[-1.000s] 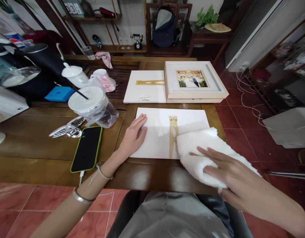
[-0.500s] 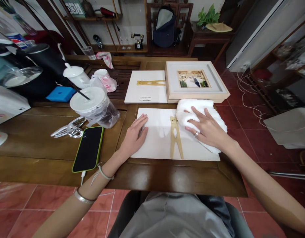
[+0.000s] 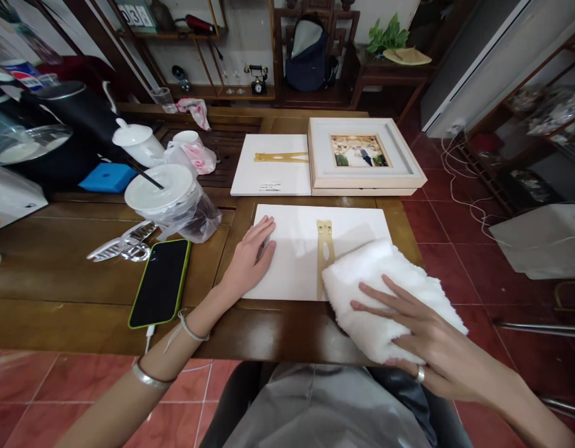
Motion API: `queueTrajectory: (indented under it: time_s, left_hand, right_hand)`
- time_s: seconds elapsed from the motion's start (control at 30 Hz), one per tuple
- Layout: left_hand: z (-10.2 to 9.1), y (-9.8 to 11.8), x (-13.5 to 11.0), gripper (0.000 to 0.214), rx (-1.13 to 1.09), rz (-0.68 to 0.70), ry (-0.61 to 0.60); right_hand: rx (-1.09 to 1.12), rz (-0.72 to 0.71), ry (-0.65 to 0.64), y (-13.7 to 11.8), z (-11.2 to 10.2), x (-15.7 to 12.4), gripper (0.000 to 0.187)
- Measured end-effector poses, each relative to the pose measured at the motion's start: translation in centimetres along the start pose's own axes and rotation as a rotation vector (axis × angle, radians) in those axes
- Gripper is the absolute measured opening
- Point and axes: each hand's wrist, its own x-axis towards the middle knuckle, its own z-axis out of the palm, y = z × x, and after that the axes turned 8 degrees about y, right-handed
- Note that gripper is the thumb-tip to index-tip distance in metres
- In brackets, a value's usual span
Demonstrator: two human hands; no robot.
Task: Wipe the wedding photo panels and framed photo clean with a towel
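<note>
A white board (image 3: 287,249) with a gold stand leg (image 3: 324,239) on it lies flat on the wooden table. My left hand (image 3: 250,258) rests at the board's left edge, fingers stretched out together and thumb apart. A folded white towel (image 3: 357,286) covers the board's lower right corner and reaches over the table's front edge. On top of the towel lies my right hand (image 3: 422,336), fingers spread and the lowest ones at its near edge. Its thumb is hard to make out. Behind stand a second white board (image 3: 273,177) with a gold leg and a pale wooden picture frame (image 3: 366,183).
To the left lie a phone (image 3: 161,283) on a cable and a shiny silver hair clip (image 3: 124,242). Beyond them stand a lidded drink cup (image 3: 159,190) in a plastic bag, a blue block (image 3: 107,178) and a white teapot (image 3: 139,142). The table's edge (image 3: 287,348) runs close to my lap.
My right hand has drawn the towel toward me and to the right, off the board's upper right part. My left hand has stayed in place on the board.
</note>
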Motion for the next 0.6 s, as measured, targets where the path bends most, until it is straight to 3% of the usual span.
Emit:
queueTrajectory:
  time_s: [0.07, 0.2, 0.4, 0.5, 0.6]
  left_hand:
    - [0.0, 0.0, 0.0, 0.038, 0.004, -0.003, 0.001]
    - [0.0, 0.0, 0.1, 0.038, 0.017, -0.014, -0.003]
    - [0.1, -0.1, 0.1, 0.039, 0.020, 0.010, 0.008]
    - [0.1, -0.2, 0.2, 0.039, 0.014, 0.011, 0.008]
    - [0.1, -0.2, 0.2, 0.039, 0.006, 0.010, 0.006]
  right_hand:
    - [0.077, 0.070, 0.031, 0.5, -0.5, 0.1, 0.021]
    - [0.214, 0.332, 0.210, 2.5, -0.8, 1.8, 0.034]
    - [0.214, 0.568, 0.419, 5.4, 0.6, 7.1, 0.047]
    - [0.145, 0.486, 0.449, 6.7, 1.3, 10.0, 0.041]
    - [0.007, 0.266, 0.327, 7.6, 1.7, 11.5, 0.016]
